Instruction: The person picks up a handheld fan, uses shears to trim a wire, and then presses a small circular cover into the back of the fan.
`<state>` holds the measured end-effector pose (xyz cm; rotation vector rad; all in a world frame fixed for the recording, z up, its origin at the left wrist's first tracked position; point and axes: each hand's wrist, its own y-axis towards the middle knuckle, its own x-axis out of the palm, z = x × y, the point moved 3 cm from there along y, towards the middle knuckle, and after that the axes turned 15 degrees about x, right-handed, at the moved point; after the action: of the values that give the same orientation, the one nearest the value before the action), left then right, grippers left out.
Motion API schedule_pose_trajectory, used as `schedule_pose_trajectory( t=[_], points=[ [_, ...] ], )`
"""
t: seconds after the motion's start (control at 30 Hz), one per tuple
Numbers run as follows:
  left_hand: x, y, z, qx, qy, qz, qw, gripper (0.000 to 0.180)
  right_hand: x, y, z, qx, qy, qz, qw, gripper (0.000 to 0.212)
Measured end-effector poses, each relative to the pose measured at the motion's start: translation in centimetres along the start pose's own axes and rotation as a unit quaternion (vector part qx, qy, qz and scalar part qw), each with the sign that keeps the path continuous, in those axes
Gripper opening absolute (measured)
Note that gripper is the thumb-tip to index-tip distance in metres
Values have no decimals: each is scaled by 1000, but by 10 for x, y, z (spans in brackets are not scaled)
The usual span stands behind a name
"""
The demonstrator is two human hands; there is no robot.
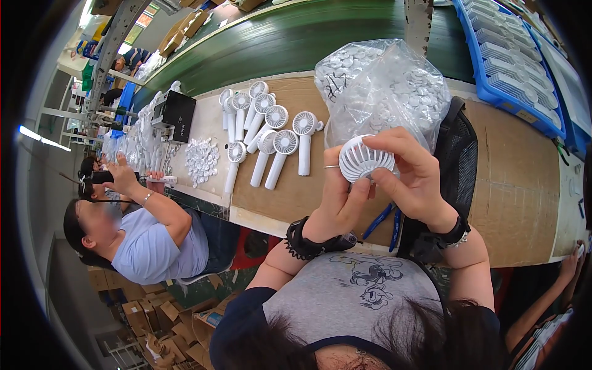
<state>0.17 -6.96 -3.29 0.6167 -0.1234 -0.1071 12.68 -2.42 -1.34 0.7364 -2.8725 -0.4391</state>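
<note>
Between my two hands is a round white slotted fan grille [365, 159], held up in front of my chest. My left hand [338, 196] grips its left and lower edge, with a ring on one finger. From the right, my right hand [414, 176] pinches it with the thumb at the front and fingers over the top. Whether anything is attached behind the grille is hidden. Several white handheld fans [285, 142] lie on the cardboard to the left of my hands. Just beyond the grille rests a clear plastic bag [385, 86] full of small white round parts.
Blue-handled pliers [378, 222] lie below my hands, beside a black mesh bag [455, 160]. A pile of small white parts [202, 161] and a black box [174, 116] stand left. A blue crate [524, 108] of white grilles is far right. A co-worker [148, 243] sits left.
</note>
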Motion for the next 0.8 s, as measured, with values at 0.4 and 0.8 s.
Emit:
schedule_pose_trajectory(
  t=[0.4, 0.8],
  points=[
    [0, 0, -16, -70, -41, 23, 996, 32, -1, 1, 10, 105, 43, -20, 993, 33],
    [0, 10, -15, -91, -99, 33, 990, 31, -2, 5, 11, 150, 130, -57, 978, 47]
  ],
)
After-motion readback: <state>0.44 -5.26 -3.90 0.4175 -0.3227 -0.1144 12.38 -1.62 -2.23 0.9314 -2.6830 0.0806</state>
